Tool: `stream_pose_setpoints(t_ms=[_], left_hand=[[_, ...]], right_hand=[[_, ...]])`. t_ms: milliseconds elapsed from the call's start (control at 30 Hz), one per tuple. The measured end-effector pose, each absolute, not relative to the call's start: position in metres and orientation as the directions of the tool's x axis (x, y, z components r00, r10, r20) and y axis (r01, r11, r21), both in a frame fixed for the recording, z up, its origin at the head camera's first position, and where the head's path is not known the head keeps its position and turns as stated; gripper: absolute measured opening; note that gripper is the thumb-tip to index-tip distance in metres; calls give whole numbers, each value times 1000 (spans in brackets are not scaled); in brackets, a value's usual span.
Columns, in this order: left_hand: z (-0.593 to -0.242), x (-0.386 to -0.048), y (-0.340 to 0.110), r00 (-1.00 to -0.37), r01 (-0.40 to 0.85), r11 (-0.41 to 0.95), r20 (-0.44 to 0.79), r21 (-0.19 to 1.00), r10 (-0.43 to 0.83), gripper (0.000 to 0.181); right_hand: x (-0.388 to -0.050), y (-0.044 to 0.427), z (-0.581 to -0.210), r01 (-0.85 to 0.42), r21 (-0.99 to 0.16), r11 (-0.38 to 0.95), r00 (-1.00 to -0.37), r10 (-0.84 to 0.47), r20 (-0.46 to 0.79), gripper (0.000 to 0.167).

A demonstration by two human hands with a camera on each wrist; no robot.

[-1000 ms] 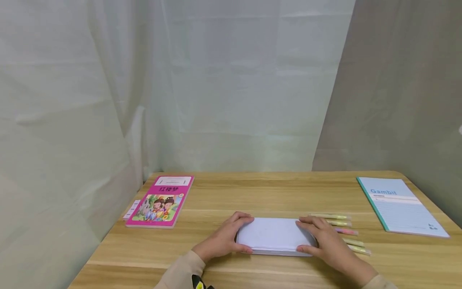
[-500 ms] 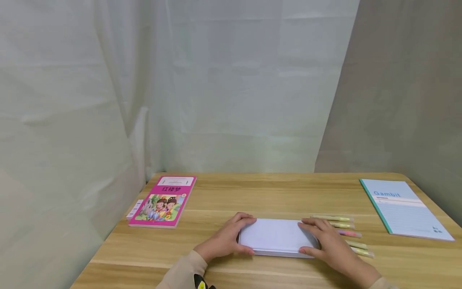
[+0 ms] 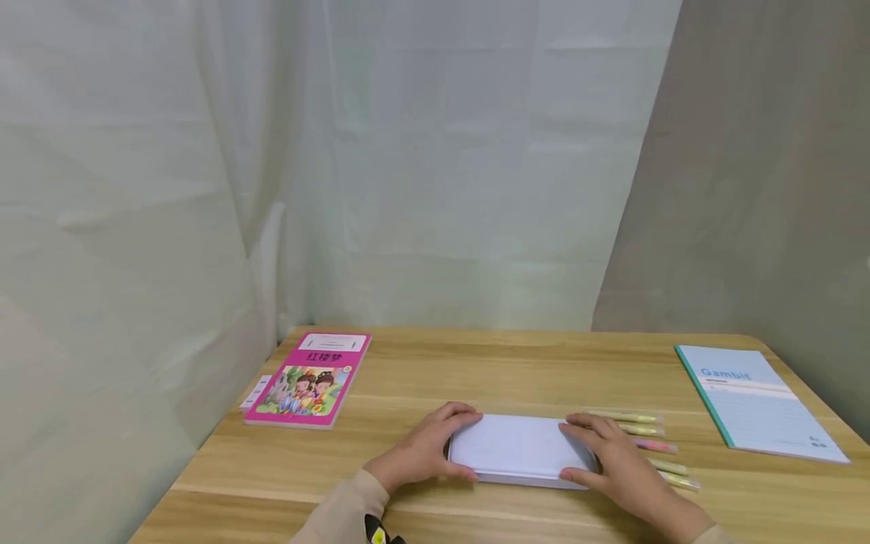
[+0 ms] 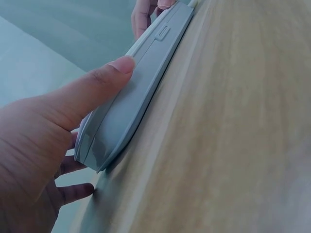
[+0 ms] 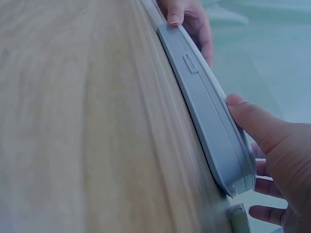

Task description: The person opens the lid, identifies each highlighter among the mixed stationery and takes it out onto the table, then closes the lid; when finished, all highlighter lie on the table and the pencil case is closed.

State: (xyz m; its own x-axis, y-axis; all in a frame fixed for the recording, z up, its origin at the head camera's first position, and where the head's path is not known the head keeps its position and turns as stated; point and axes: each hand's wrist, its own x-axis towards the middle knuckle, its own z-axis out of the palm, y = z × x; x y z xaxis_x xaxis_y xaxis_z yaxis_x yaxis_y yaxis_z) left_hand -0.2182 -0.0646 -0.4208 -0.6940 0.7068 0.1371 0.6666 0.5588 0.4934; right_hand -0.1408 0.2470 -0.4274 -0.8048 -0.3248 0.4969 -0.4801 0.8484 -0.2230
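Observation:
A flat white pencil case (image 3: 519, 447) lies on the table in front of me, its lid down. Its grey side (image 4: 133, 87) carries a small latch, seen in both wrist views. My left hand (image 3: 424, 446) grips the left end, thumb at the near side and fingers reaching round to the far edge. At the opposite end my right hand (image 3: 621, 465) holds the case in the same way, its thumb (image 5: 248, 114) along the near top edge. The case's inside is hidden.
Several highlighter-like pens (image 3: 662, 446) lie in a row just right of the case, partly behind the right hand. A pink picture-cover book (image 3: 306, 381) lies at the left on a white item (image 3: 254, 393). A "Gambit" notebook (image 3: 761, 404) lies at the right. Curtains surround the wooden table (image 3: 421, 363).
The head view has shifted slightly. Both hands keep their hold at the case's ends, and the case shows no clear movement on the table.

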Motion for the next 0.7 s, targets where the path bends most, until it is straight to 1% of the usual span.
stream_pose_setpoints(t_ms=[133, 367, 567, 700], left_hand=[[-421, -220, -64, -698, 670, 576, 133, 468, 704, 84], [-420, -221, -63, -698, 694, 612, 148, 380, 700, 81], [-416, -222, -62, -690, 717, 634, 164, 291, 705, 83], [-410, -223, -63, -695, 718, 658, 175, 225, 698, 84]], right_hand=[[-144, 247, -427, -480, -219, 850, -811, -334, 480, 61], [-147, 248, -425, -473, -191, 860, -814, -343, 469, 61], [-149, 250, -422, -472, -173, 865, -806, -344, 482, 57], [-153, 251, -418, -478, -185, 858, -800, -339, 495, 53]])
